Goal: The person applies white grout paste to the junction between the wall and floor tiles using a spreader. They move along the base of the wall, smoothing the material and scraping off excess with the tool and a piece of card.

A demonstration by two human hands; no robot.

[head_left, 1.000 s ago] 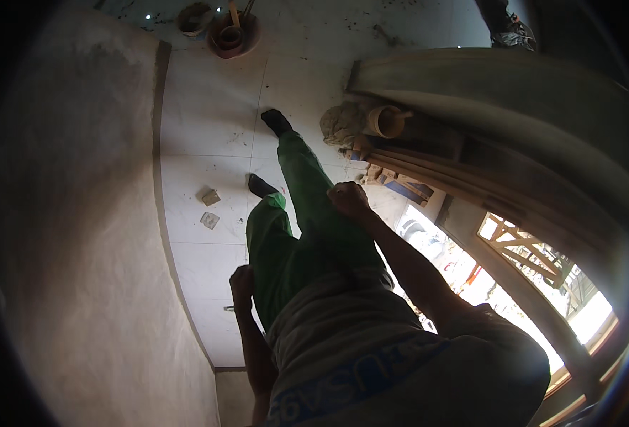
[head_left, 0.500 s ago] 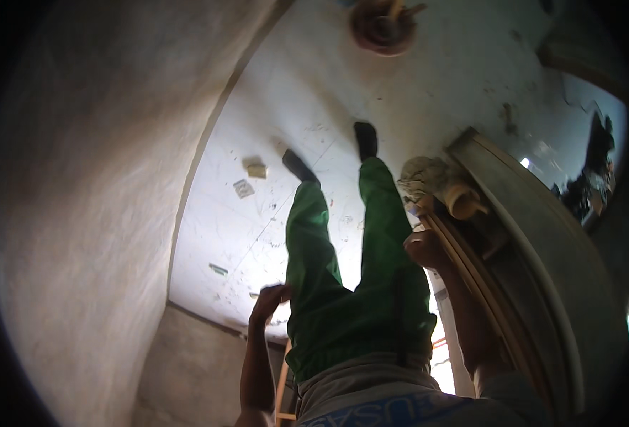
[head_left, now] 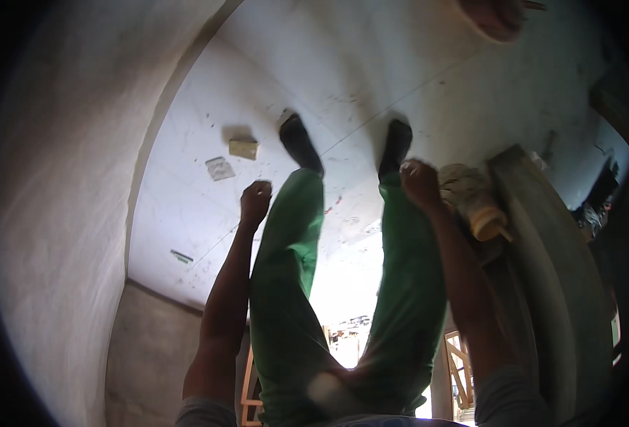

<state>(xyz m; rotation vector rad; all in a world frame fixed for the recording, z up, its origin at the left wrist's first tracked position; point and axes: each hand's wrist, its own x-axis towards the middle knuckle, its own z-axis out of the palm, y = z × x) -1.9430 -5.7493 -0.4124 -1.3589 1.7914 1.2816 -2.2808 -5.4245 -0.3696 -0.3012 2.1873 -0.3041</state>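
My left hand [head_left: 256, 203] hangs beside my left knee, its fingers curled in. Nothing shows sticking out of it. Over my right shin is my right hand [head_left: 421, 185], also curled, and I see no object in it. A pale spot shows at its fingertips, too small to make out. Both hands are apart from the things on the floor. Near the left hand lie a yellowish block [head_left: 243, 148] and a flat pale square piece [head_left: 220, 169]. Just right of the right hand sit a crumpled pale bundle [head_left: 458, 183] and a yellowish mug-like container [head_left: 488, 223].
A bare plastered wall [head_left: 65, 178] rises on the left. Along the right runs a long greyish ledge or board [head_left: 535, 192]. At the far right lies dark plastic-like material [head_left: 599, 196]. A reddish round vessel [head_left: 496, 16] stands ahead. Debris dots the pale floor [head_left: 371, 78].
Both hands have swung forward and up in the picture. My legs have changed stance, with the left foot now a little farther ahead. The reddish vessel has shifted to the upper right of view.
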